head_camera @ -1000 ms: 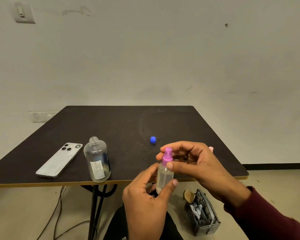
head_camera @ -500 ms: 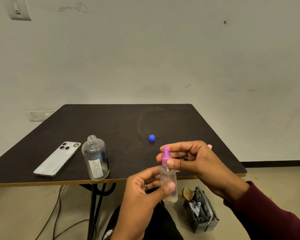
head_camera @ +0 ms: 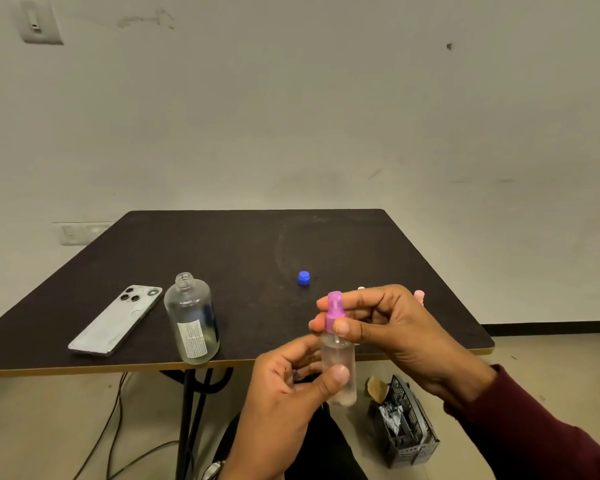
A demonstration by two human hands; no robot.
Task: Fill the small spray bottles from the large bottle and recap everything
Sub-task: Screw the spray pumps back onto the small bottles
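Note:
I hold a small clear spray bottle (head_camera: pixel 339 362) upright in front of the table's near edge. My left hand (head_camera: pixel 284 400) grips its body, thumb across the front. My right hand (head_camera: pixel 395 334) pinches its purple spray top (head_camera: pixel 334 308) between thumb and fingers. The large clear bottle (head_camera: pixel 192 318) stands uncapped near the front edge of the black table (head_camera: pixel 243 244), with little liquid in it. Its blue cap (head_camera: pixel 303 277) lies alone mid-table. Behind my right hand a pink top (head_camera: pixel 419 295) of another small bottle peeks out; the rest is hidden.
A silver phone (head_camera: pixel 116 320) lies face down left of the large bottle. On the floor, right of my knees, stands a dark mesh bin (head_camera: pixel 406 424) with paper scraps. Cables (head_camera: pixel 115 420) trail under the table beside its leg.
The small bottle has stayed between my hands, with the left thumb shifted lower on its body and the right fingers re-set on the purple top. Everything on the table is unmoved.

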